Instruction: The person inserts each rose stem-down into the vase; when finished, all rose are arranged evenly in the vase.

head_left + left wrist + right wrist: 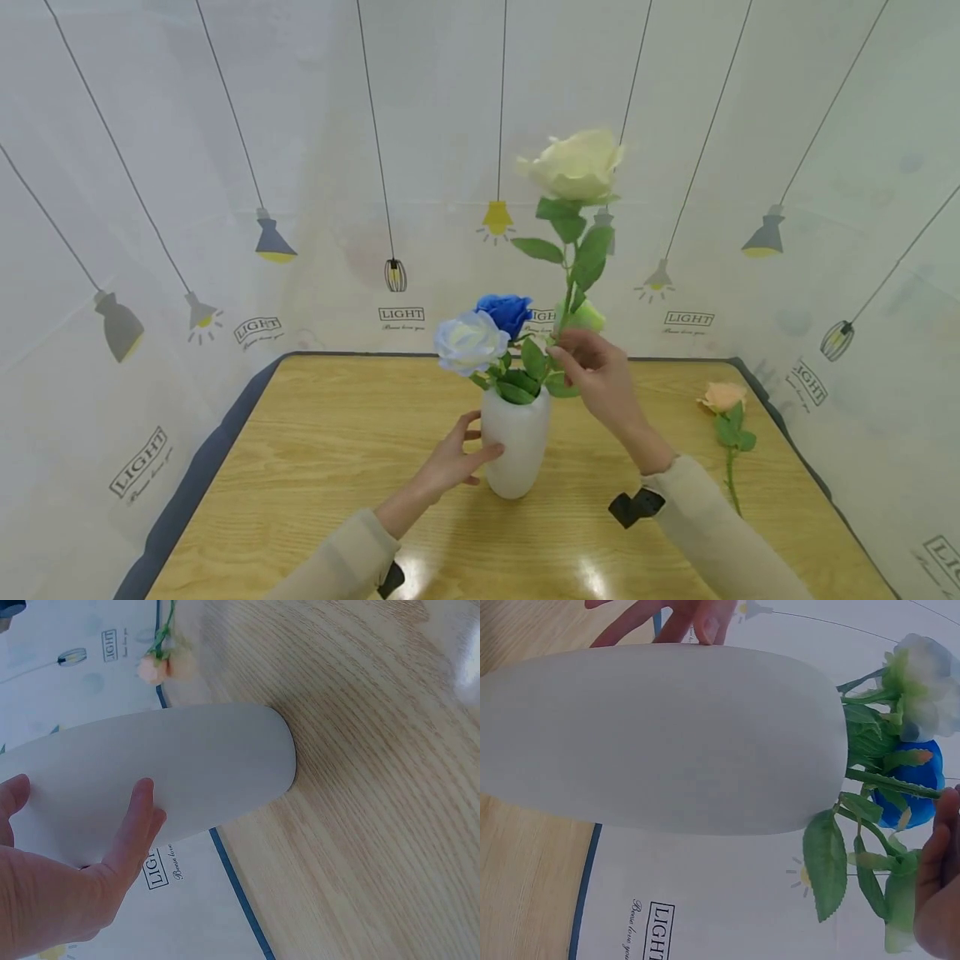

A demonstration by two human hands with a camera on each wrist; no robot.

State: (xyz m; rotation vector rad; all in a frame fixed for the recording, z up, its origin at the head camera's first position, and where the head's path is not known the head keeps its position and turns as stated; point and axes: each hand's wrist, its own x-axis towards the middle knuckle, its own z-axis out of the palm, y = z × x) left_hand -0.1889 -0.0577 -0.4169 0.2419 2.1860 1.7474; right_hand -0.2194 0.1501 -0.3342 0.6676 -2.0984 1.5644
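A white vase [514, 446] stands upright on the wooden table, with my left hand [453, 457] holding its left side, thumb across the front. My right hand [600, 371] pinches the green stem [892, 784] of a tall cream-white rose [576, 167] above the vase. In the right wrist view that stem runs down to the vase mouth; its lower end is hidden. A blue rose [505, 315], a pale blue-white rose [471, 342] and a pale green rose [581, 317], partly behind my right hand, stand in the vase.
A peach rose [724, 398] with a green stem lies at the right of the wooden table [337, 433]. Behind the table hangs a pale cloth [435, 167] printed with lamps. Black straps with small devices hang at both wrists.
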